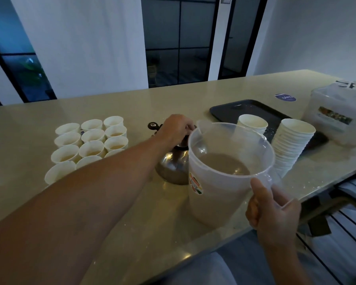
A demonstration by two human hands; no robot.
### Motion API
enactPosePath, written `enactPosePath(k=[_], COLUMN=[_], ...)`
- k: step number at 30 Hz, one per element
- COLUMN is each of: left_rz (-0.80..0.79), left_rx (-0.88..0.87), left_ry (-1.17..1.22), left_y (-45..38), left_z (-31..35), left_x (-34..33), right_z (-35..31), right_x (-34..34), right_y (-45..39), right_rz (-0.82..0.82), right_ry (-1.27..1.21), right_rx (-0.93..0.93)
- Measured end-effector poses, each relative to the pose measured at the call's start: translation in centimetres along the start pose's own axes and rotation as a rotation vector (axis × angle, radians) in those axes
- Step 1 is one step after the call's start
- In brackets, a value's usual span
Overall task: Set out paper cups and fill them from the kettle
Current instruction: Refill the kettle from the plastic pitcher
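Note:
Several white paper cups (90, 140) stand in rows on the beige counter (131, 103) at the left; some hold a pale brown drink. A steel kettle (173, 167) sits in the middle, partly hidden behind a clear plastic jug (218, 194). My left hand (176, 127) reaches over the kettle and grips its dark top; the exact part under the fingers is hidden. The jug holds milky brown liquid, and my right hand (273, 204) grips its handle at the near right.
Two stacks of paper cups (292, 145) (252, 122) stand by a dark tray (249, 108) at the right. A clear plastic box (337, 116) sits at the far right. The counter edge runs diagonally at the lower right, with a rack below it.

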State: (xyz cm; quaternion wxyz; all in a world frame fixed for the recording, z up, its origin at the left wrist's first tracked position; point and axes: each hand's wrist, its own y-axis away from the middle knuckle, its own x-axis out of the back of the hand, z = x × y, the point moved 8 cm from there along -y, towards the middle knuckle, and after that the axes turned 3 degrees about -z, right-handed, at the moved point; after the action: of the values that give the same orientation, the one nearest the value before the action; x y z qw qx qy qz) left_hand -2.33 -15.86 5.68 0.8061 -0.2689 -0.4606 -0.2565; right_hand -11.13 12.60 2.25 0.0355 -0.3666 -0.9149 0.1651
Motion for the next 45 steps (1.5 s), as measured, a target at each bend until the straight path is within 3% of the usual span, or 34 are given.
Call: enactPosePath(k=[23,45], left_rz=[-0.461,-0.445], left_rx=[-0.019,0.091], left_ry=[-0.276,-0.32], left_y=[0.1,-0.2], left_z=[0.7,0.4], left_x=[-1.4,-0.1], right_z=[0.0,-0.5], right_x=[0.0,-0.2], right_y=[0.2,0.2], right_rz=[0.003,-0.016], right_ry=[0.002,0.028], right_rx=[-0.001,-0.018])
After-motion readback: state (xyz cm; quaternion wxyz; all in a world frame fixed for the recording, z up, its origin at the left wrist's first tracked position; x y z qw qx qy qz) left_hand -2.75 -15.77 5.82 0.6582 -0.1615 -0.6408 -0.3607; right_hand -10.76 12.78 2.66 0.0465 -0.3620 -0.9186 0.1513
